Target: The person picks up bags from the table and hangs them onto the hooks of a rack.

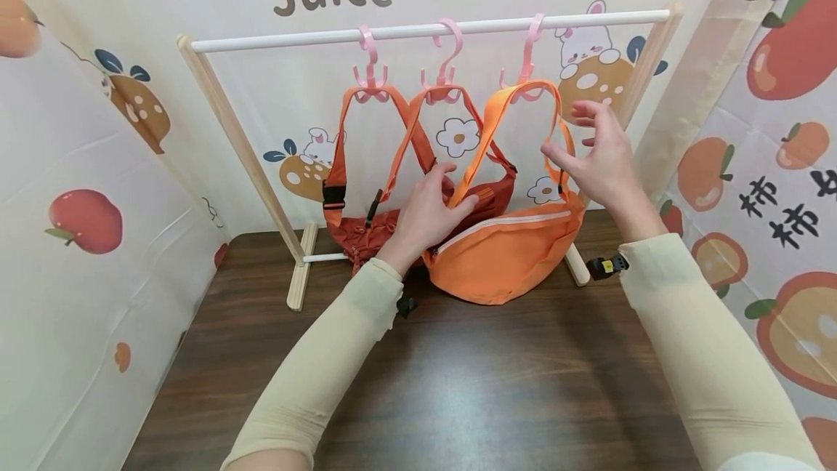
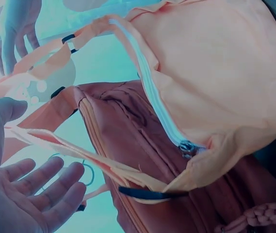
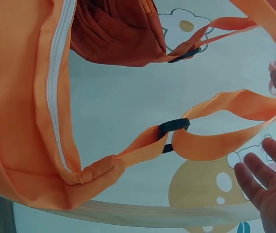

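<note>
A bright orange waist bag (image 1: 506, 260) with a white zipper hangs by its strap (image 1: 497, 118) from the right pink hook (image 1: 528, 57). My left hand (image 1: 428, 209) is beside the strap's left side, fingers relaxed; in the left wrist view the strap passes between thumb and fingers. My right hand (image 1: 604, 158) is spread at the strap's right side, holding nothing. In the right wrist view, its fingers (image 3: 261, 170) stand apart from the strap loop. Behind the orange bag hangs a rust-red bag (image 2: 128, 126), partly hidden by it and my left hand.
Another rust-red bag (image 1: 353, 235) with a black buckle hangs from the left pink hook (image 1: 370, 64). The middle pink hook (image 1: 448, 49) carries the partly hidden bag. A white rail (image 1: 275, 40) on wooden legs (image 1: 242, 144) stands on the dark wooden table (image 1: 510, 384), against a printed curtain.
</note>
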The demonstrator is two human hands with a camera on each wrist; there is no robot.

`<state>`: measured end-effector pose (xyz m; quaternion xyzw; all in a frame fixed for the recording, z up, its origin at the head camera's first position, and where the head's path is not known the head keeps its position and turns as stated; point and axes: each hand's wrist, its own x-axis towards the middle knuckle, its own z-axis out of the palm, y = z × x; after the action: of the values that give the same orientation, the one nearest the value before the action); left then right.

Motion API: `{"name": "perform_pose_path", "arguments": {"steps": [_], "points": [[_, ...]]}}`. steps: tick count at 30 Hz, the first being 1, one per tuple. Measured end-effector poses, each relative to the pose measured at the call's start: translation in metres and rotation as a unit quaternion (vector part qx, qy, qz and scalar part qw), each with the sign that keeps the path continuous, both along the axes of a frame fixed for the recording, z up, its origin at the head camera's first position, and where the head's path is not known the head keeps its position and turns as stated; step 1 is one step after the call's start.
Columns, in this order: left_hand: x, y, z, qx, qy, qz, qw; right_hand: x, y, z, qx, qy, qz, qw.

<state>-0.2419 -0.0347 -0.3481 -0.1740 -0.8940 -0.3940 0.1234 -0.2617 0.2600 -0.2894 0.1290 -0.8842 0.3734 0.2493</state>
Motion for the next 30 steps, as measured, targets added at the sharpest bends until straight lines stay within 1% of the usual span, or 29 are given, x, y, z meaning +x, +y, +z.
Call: {"name": "perform_pose_path", "arguments": {"steps": [8, 14, 21, 25, 30], "points": [[0.008, -0.011, -0.002, -0.001, 0.015, 0.000, 0.9999, 0.016, -0.001, -0.004, 0.008, 0.036, 0.005, 0.999], [0.016, -0.018, -0.003, -0.016, 0.031, 0.000, 0.9994, 0.029, -0.007, -0.008, 0.019, 0.050, 0.027, 0.998], [0.030, -0.026, -0.003, -0.037, 0.048, 0.005, 0.9981, 0.041, -0.013, -0.022, 0.041, 0.076, 0.065, 0.994], [0.039, -0.031, -0.004, -0.039, 0.054, 0.000, 0.9978, 0.049, -0.016, -0.031, 0.048, 0.070, 0.076, 0.993], [0.050, -0.036, -0.005, -0.062, 0.075, -0.002, 0.9953, 0.057, -0.021, -0.042, 0.060, 0.067, 0.089, 0.992]]}}
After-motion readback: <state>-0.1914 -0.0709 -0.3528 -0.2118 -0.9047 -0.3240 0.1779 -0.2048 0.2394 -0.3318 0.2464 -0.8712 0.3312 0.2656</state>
